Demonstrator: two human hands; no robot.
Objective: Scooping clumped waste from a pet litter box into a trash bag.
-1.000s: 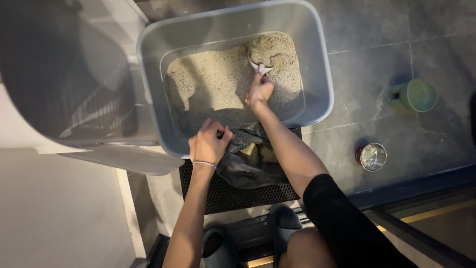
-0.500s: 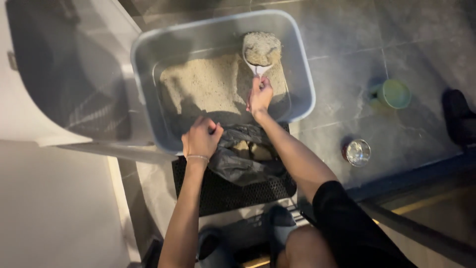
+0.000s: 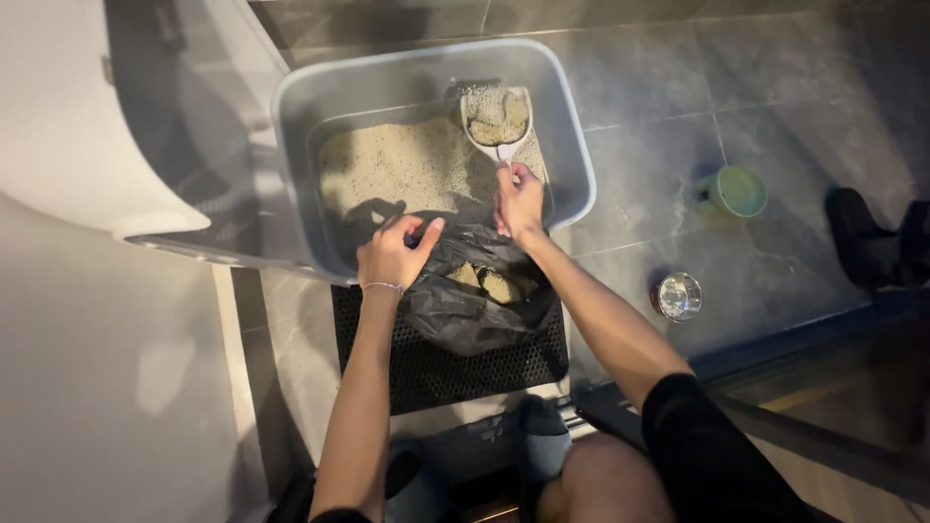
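A grey litter box point(image 3: 572, 145) filled with sandy litter sits on the tiled floor in front of me. My right hand point(image 3: 519, 199) grips the handle of a white scoop point(image 3: 497, 118), lifted above the litter and loaded with clumps. My left hand point(image 3: 392, 254) holds open the rim of a black plastic bag point(image 3: 465, 305) lying at the box's near edge, with light clumps inside it. A thin bracelet circles my left wrist.
A black perforated mat point(image 3: 455, 368) lies under the bag. The box's pale hood point(image 3: 87, 116) stands at the left. A green bowl point(image 3: 734, 191) and a small metal bowl point(image 3: 678, 295) sit on the tiles to the right. Dark shoes point(image 3: 867, 237) are at the far right.
The scoop has risen out of the litter with a load of clumps. My left hand stays on the bag's rim. The camera has shifted, so the box sits further right in view.
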